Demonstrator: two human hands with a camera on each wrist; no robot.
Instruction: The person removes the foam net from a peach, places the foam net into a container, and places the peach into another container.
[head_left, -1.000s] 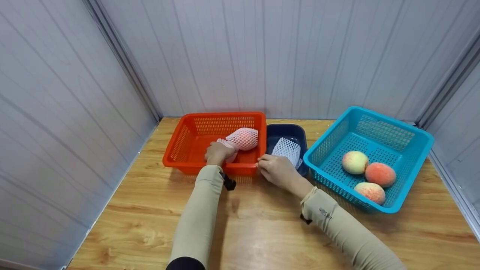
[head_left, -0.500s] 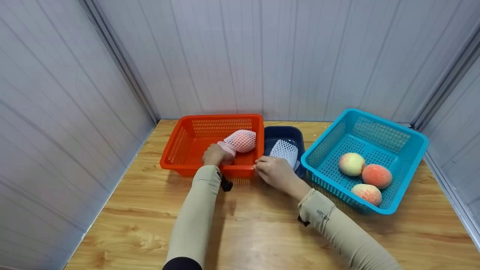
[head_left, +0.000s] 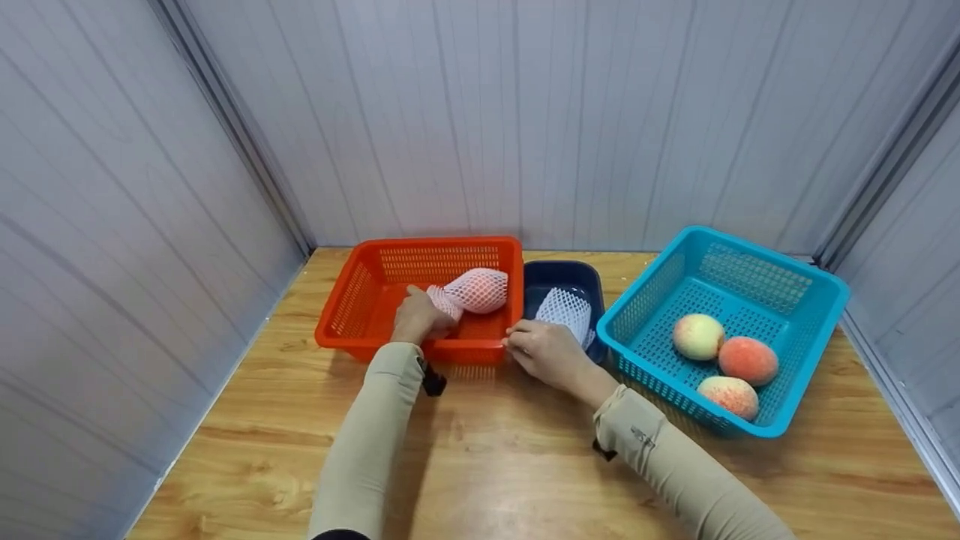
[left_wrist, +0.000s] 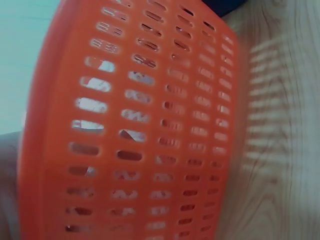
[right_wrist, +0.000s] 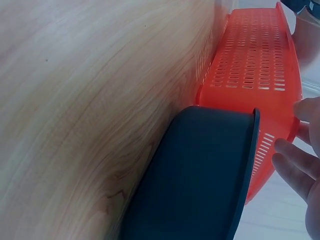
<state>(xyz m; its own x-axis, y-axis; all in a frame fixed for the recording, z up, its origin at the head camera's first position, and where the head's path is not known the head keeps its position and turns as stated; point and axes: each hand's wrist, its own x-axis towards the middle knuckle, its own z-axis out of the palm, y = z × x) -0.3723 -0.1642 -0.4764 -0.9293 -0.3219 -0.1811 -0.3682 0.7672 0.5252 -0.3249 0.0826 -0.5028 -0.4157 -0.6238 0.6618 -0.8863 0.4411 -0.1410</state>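
My left hand (head_left: 417, 315) is inside the red basket (head_left: 420, 345), at its front wall. It lies against the left side of a peach in a white foam net (head_left: 447, 301); one finger points forward, while the other fingertips are hidden. Another netted peach (head_left: 481, 291) lies behind it to the right. With fingertips and thumb my right hand (head_left: 550, 352) pinches the basket's front right corner. In the right wrist view, the right hand (right_wrist: 302, 160) has some fingers hanging loose outside the rim. Through the basket wall (left_wrist: 150, 120), the left wrist view shows bits of white netting.
A dark blue tray (head_left: 551, 268) with empty white foam nets (head_left: 564, 311) stands between the baskets, close to the red one. At the right, a blue basket (head_left: 814, 367) holds a yellowish peach (head_left: 698, 337), a redder peach (head_left: 748, 361) and a speckled peach (head_left: 729, 397). Panel walls (head_left: 480, 112) enclose the table.
My left hand has shifted slightly left, with one finger raised off the nearer netted peach, so more of it shows. My right hand stays at the red basket's corner. The head view has shifted slightly.
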